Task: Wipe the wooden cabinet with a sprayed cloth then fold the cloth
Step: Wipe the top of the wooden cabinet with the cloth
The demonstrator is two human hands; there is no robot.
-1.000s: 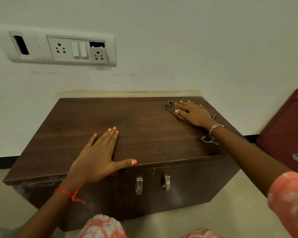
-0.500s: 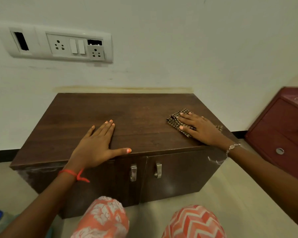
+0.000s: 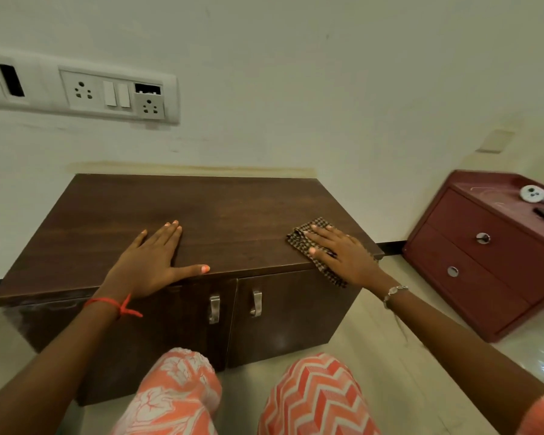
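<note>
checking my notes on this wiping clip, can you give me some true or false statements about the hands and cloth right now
1. The right hand presses flat on the cloth. True.
2. The cloth lies at the back left corner of the cabinet. False: it is at the front right corner, partly over the front edge.
3. The left hand holds a spray bottle. False: it rests flat on the cabinet top, holding nothing.
4. Two metal handles sit on the cabinet front. True.

My right hand (image 3: 346, 259) has drawn the cloth (image 3: 296, 241) from the rear of the cabinet (image 3: 233, 208) top to its front edge, which the cloth now overhangs.
</note>
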